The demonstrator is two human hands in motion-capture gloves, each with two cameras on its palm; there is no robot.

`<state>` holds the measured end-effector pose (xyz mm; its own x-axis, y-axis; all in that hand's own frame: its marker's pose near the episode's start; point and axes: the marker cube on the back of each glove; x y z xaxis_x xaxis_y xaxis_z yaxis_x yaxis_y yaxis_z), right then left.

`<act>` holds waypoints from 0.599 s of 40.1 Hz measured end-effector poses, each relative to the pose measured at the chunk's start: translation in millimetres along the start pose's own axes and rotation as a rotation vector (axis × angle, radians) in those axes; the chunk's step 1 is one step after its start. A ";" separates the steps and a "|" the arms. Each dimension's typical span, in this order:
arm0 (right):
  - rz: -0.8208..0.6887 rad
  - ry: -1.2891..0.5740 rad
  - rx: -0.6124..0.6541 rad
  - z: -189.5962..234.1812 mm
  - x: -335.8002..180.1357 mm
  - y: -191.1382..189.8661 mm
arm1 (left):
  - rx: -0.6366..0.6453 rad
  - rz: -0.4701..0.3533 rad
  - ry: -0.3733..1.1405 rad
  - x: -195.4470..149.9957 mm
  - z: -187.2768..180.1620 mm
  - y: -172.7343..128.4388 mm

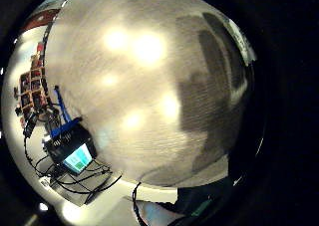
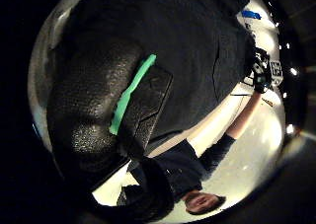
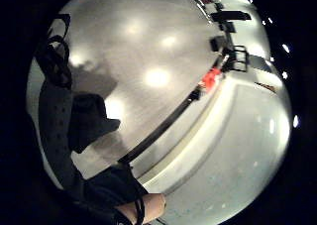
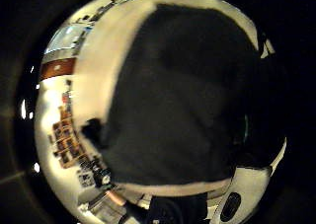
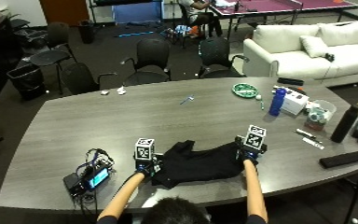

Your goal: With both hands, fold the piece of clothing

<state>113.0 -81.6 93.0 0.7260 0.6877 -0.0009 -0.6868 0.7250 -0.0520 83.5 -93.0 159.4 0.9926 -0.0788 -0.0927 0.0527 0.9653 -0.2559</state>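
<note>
- Garment (image 5: 197, 164): black, bunched, lies on the grey bench (image 5: 167, 116) near the person's edge, directly ahead of the body.
- Long axis: runs side to side across the person, approx. parallel to the near bench edge. One lobe of cloth sticks up toward the far side, nearer the left end.
- Left hand (image 5: 147, 168): at the garment's left end, touching or gripping cloth. Left thumb-side palm view shows a gloved digit (image 2: 94, 110) lying against dark fabric; judged holding the edge, not confirmed.
- Right hand (image 5: 248, 156): at the garment's right end. Finger posture hidden; cannot tell if pinching or resting on cloth. Right thumb-side palm view is filled w/ dark cloth (image 4: 182, 100), so palm is close to it.
- Both hands equally near; one per end, garment between them.
- Open room: wide bare bench beyond the garment, toward the far side; good for spreading or folding away from the body.
- Obstacles: small device w/ cables (image 5: 89, 176) just left of the left hand. Bottles etc. well apart, far right.
</note>
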 end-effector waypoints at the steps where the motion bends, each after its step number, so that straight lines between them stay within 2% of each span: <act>1: -0.027 -0.046 -0.003 -7.5 -6.0 0.1 | 0.002 -0.013 0.012 -5.1 -3.7 1.5; 4: -0.115 -0.192 0.015 -38.8 -33.6 2.5 | 0.002 -0.078 0.056 -25.8 -19.5 9.6; 7: -0.196 -0.271 0.079 -76.6 -68.6 27.5 | -0.002 -0.106 0.110 -40.6 -35.3 21.2; 11: -0.298 -0.277 0.157 -111.2 -119.2 74.2 | 0.003 -0.119 0.163 -53.3 -51.1 37.0; 14: -0.390 -0.232 0.197 -117.2 -169.6 112.5 | 0.053 -0.103 0.192 -65.5 -59.6 34.8; 18: -0.524 -0.115 0.215 -91.1 -255.3 152.2 | 0.142 -0.049 0.233 -86.7 -61.8 10.9; 21: -0.608 -0.033 0.157 -42.9 -315.4 171.0 | 0.185 -0.069 0.224 -95.3 -71.1 20.9; 24: -0.686 0.023 0.014 -0.3 -356.0 203.1 | 0.230 -0.110 0.190 -102.6 -81.0 37.2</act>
<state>-285.0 -179.2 82.4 0.9974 0.0718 0.0068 -0.0716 0.9968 -0.0356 -25.2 -69.1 81.5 0.9423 -0.2104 -0.2602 0.2039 0.9776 -0.0520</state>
